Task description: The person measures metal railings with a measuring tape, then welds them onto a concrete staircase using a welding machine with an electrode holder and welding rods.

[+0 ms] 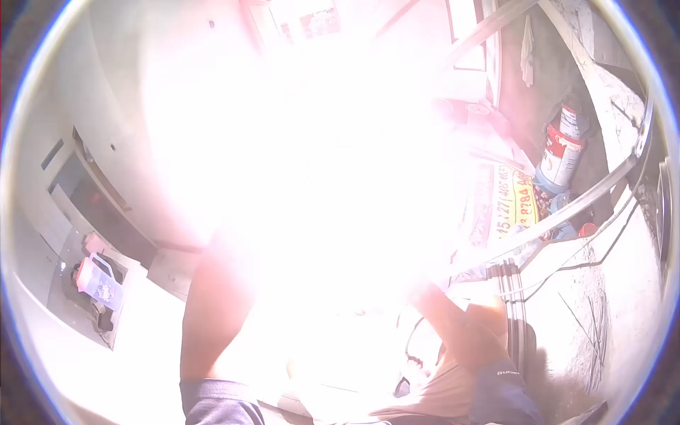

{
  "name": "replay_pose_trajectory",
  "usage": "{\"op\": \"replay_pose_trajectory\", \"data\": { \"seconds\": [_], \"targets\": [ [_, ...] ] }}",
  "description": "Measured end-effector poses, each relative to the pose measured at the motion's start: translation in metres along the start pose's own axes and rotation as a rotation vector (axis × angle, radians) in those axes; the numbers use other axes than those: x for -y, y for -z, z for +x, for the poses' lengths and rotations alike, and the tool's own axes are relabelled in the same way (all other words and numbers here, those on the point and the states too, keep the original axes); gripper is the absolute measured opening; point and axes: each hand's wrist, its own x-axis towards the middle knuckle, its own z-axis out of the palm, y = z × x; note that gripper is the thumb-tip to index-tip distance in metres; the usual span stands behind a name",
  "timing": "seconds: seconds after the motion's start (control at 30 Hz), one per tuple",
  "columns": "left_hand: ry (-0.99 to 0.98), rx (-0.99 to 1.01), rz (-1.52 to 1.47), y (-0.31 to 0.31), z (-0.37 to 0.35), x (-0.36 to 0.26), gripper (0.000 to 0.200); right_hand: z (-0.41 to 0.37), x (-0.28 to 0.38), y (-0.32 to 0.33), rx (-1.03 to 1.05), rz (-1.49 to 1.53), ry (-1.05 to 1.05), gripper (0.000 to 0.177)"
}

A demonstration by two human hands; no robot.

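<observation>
A blinding white glare covers the middle of the head view and washes out both of my hands. My left forearm (212, 312) rises from a grey-blue sleeve (219, 400) into the brightness. From the lower right, my right forearm (453, 326), with a dark sleeve (499, 389), angles up into the same glare. Whatever my fingers hold or touch is hidden. A long metal bar (567, 210) slants from the right side down toward the bright area, close to my right forearm.
A clear jug with a pink lid (99, 283) stands at left. Stacked paint buckets (561, 156) are at right, near printed number signs (513, 202). A thin cable (588, 256) and several thin rods (595, 333) lie on the pale ground at right.
</observation>
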Motion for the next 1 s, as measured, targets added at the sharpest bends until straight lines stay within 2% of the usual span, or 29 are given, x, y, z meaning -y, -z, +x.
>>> {"op": "replay_pose_trajectory", "data": {
  "seconds": [0.03, 0.07, 0.1, 0.2, 0.53, 0.6, 0.93, 1.0],
  "targets": [
    [-0.011, -0.003, -0.004, 0.0, 0.0, -0.001, 0.029, 0.005, 0.008, 0.009, -0.016, 0.033, -0.002, 0.109],
    [-0.021, -0.007, -0.009, 0.0, 0.0, -0.001, 0.028, 0.024, 0.042, 0.044, -0.099, 0.151, -0.104, 0.109],
    [-0.078, -0.02, 0.068, -0.002, 0.003, 0.006, 0.026, 0.023, 0.039, 0.044, -0.113, 0.127, -0.061, 0.111],
    [-0.078, -0.035, 0.068, -0.003, 0.002, 0.005, 0.024, 0.023, 0.038, 0.044, -0.085, 0.136, -0.127, 0.112],
    [-0.065, -0.044, 0.016, -0.003, 0.0, 0.003, 0.027, 0.023, 0.038, 0.042, -0.004, 0.091, -0.154, 0.114],
    [-0.067, -0.061, -0.011, -0.003, -0.001, 0.002, 0.027, 0.024, 0.038, 0.04, -0.031, 0.101, -0.118, 0.121],
    [-0.072, -0.068, -0.015, -0.002, -0.001, 0.0, 0.027, 0.025, 0.037, 0.036, -0.022, 0.092, -0.159, 0.111],
    [0.068, -0.012, -0.046, 0.001, -0.001, -0.005, 0.028, 0.025, 0.035, 0.035, -0.071, 0.047, -0.085, 0.11]
  ]
}}
